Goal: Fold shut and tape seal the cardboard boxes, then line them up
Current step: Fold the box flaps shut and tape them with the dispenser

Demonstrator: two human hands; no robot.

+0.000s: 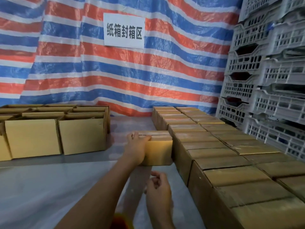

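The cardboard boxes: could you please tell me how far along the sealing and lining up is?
Done: two long rows of closed boxes stand lined up on the right. In hand: the left hand grips a single closed box beside those rows; the right hand hovers nearer, and whether it holds anything is unclear. Left: several open boxes on the left, flaps not yet folded.
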